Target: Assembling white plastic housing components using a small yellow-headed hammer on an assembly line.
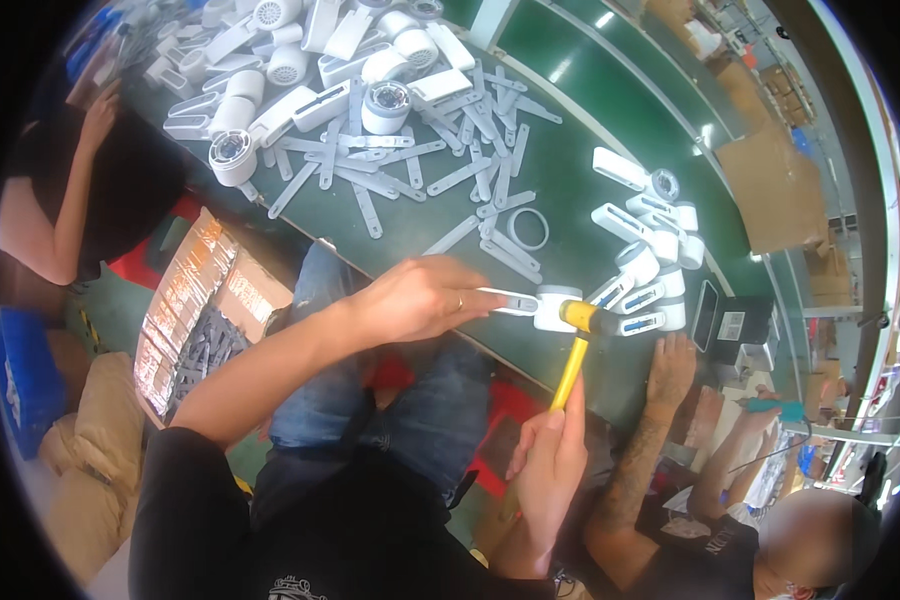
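In my left hand (435,298) is the slotted handle of a white handheld fan housing (555,311), gripped between fingers and thumb near the table edge. My right hand (552,462) is closed round the yellow handle of a hammer (570,372). Its yellow and black head overlaps the right part of the fan housing; whether they touch, I cannot tell. Just right of it lies a group of similar white fan housings (638,262), some with blue in their handle slots. Beyond my left hand are grey flat strips (457,176) and a pale ring (527,229).
White fan parts (345,45) heap up at the back left of the green table (570,130). An open cardboard box (182,300) with dark strips stands left of my legs. A co-worker's hand (672,368) rests at the table's right edge, near a black box (742,330).
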`<state>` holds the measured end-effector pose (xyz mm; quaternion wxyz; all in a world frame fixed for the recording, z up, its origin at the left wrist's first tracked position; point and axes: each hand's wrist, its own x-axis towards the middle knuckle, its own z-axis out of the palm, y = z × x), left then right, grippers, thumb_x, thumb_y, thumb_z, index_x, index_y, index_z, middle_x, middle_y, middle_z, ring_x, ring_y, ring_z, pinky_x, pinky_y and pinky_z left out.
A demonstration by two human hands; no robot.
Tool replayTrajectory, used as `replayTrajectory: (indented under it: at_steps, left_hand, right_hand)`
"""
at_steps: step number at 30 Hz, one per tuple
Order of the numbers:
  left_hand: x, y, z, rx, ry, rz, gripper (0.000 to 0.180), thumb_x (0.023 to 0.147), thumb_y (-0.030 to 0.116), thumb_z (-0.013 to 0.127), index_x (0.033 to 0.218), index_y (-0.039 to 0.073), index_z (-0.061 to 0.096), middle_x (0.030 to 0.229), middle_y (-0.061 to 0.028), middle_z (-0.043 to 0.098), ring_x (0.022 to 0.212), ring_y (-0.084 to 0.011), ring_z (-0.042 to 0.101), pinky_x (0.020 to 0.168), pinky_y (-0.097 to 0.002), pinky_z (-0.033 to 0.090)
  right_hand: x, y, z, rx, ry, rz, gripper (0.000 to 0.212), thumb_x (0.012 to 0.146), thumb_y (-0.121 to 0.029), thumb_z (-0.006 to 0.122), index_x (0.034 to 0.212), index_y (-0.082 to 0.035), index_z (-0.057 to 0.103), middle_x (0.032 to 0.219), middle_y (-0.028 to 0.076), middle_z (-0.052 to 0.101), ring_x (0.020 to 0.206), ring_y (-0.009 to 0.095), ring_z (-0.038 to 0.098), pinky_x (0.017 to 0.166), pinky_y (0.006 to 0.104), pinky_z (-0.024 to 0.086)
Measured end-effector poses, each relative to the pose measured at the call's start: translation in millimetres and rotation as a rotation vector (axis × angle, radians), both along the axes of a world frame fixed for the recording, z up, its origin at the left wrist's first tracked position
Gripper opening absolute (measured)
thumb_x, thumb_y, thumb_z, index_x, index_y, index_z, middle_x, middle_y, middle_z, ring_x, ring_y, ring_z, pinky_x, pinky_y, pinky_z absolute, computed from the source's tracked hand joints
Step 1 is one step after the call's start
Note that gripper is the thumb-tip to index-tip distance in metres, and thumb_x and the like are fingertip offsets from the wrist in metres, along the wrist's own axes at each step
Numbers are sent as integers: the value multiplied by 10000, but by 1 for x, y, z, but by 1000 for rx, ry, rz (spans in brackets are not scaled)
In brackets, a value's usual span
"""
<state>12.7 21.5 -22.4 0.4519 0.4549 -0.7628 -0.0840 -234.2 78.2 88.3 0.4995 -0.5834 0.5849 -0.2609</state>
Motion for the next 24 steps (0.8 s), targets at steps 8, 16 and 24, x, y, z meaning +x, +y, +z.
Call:
replayTrajectory:
  at_steps: [8, 16, 24]
  left_hand:
    - [0, 3, 1, 11, 1, -27, 311, 881, 115, 737, 1189, 134, 778, 1044, -92, 743, 894, -296, 707, 795, -384, 583]
    - [4, 2, 4, 161, 38, 8, 472, 881, 154, 761, 1347, 160, 687, 1024, -101, 732, 893, -322, 683, 791, -418, 575]
    - [-2, 0, 2, 504, 158, 48, 959, 878, 194, 797, 1654, 207, 234, 1177, 8, 771, 1066, -380, 486, 1014, -429, 469]
  right_hand:
    - [14, -3, -32, -186, 405, 102, 533, 1109, -135, 405, 1630, -70, 319, 701, 28, 543, 605, 97, 532, 575, 271, 466]
    - [7, 5, -20, -116, 254, 47, 537, 1109, -155, 427, 1629, -60, 330, 700, -18, 536, 548, 38, 454, 486, 220, 369]
    - [17, -3, -25, -173, 398, 242, 532, 1105, -186, 432, 1620, -77, 355, 689, 19, 558, 608, 96, 537, 575, 277, 465]
